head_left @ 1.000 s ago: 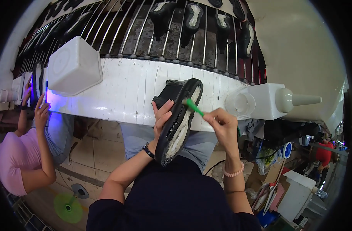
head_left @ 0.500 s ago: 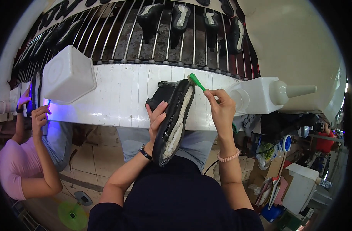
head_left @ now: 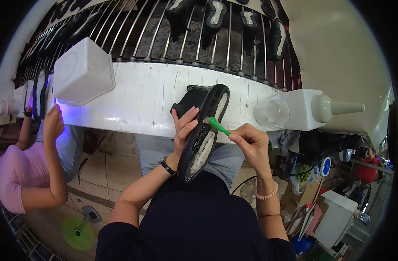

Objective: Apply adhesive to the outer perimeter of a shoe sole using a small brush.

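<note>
Left of the shoe (head_left: 201,143), bench (head_left: 140,98) is open (white container (head_left: 82,74) blocks beyond).

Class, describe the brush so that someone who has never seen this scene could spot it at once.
Start at the white bench across the middle; at its near edge, find the black shoe in the left hand. The brush is pinched in the right hand, its tip at the shoe's underside. Its bright green handle sets it apart from the black shoe and white bench.

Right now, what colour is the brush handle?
The brush handle in the right hand is green, clearest in the head view.
</note>
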The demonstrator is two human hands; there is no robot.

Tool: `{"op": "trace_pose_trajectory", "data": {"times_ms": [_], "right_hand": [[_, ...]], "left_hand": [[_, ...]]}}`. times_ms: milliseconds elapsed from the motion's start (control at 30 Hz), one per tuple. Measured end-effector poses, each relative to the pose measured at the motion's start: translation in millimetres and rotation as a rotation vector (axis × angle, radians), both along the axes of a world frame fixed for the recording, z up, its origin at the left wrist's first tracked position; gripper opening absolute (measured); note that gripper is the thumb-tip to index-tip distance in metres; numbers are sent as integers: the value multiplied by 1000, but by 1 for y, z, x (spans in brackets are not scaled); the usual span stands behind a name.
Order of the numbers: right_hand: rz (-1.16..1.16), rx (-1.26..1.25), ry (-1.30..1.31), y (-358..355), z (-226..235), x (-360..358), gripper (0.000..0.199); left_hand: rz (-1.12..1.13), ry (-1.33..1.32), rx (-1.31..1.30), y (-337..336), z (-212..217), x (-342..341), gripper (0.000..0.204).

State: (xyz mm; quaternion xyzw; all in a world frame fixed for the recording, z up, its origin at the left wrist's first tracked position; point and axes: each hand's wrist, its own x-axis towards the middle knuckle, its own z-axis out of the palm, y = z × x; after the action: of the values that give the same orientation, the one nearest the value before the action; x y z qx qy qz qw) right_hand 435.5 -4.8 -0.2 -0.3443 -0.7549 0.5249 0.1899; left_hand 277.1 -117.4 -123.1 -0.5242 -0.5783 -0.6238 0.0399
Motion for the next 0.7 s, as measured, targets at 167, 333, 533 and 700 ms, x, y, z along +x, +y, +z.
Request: {"op": "trace_pose_trajectory", "data": {"times_ms": [167,333,533,700], "right_hand": [[111,76,78,-17,21,-3,11],[266,159,-15,-35,39,-1,12],[187,292,70,-29,28,-6,10],[-115,312,-9,-12,19,-14,7]], "left_hand": [[-32,-10,-18,-2,3,-3,67],[-12,-20,0,0,1,-2,69],[-34,-32,16,0,8,-3,72],[-18,-8,-33,3,10,-4,76]]}}
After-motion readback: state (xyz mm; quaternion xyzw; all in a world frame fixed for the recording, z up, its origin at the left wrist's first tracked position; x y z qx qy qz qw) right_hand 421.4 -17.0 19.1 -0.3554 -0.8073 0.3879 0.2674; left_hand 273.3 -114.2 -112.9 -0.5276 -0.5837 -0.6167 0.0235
